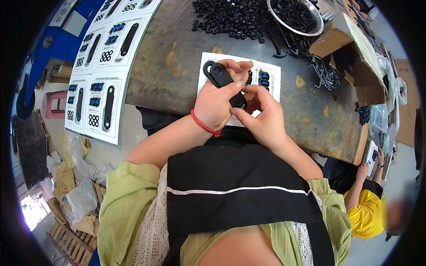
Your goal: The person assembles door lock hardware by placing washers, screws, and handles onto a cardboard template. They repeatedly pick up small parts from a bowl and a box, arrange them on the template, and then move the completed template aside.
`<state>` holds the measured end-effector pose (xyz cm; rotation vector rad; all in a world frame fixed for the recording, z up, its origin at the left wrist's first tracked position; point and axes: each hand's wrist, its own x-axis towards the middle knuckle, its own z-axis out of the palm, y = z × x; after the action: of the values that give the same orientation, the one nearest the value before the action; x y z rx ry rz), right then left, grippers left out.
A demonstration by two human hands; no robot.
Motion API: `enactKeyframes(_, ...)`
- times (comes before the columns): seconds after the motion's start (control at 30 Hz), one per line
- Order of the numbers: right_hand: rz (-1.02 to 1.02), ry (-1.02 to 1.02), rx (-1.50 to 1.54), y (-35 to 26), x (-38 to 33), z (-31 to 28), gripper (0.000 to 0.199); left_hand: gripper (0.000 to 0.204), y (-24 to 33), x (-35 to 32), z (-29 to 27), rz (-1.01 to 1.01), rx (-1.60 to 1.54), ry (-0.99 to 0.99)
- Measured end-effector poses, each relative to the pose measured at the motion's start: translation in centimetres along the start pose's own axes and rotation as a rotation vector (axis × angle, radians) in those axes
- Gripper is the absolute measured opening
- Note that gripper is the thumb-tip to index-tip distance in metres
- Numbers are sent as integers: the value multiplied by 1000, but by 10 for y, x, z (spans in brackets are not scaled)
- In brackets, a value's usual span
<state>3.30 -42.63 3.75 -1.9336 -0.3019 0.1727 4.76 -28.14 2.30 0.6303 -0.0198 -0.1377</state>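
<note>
**Black Part Gripped Over a Printed Card at the Workbench**

My left hand (216, 104), a red cord at its wrist, was closed around a long black plastic part (223, 81), thumb pressed along its side and fingers curled behind it. The part tilted with its looped end toward eleven o'clock and its lower end toward five o'clock. My right hand (262, 116) met that lower end, fingertips pinched together on it. Both hands hovered over a white printed card (269, 75) that lay on the worn dark table (168, 53), the card already carrying small blue and black pieces at its two o'clock corner.

At twelve o'clock from my hands sat a heap of black rings (228, 17), and just to its one o'clock side a metal bowl (295, 15) held more. A torn cardboard box (350, 48) stood at two o'clock. Finished cards (100, 71) lay in rows at ten o'clock. Another person in yellow (368, 213) sat at four o'clock.
</note>
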Motion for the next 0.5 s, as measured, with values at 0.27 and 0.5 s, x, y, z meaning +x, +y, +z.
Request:
enactKeyframes(0.27,-131,84,-115,15,-2,3,40,43,1,-4,-8,29,368,-161)
enactKeyframes(0.5,-50,-34,-272,40,-11,-52,38,64,52,-19,-52,265,1039,-7)
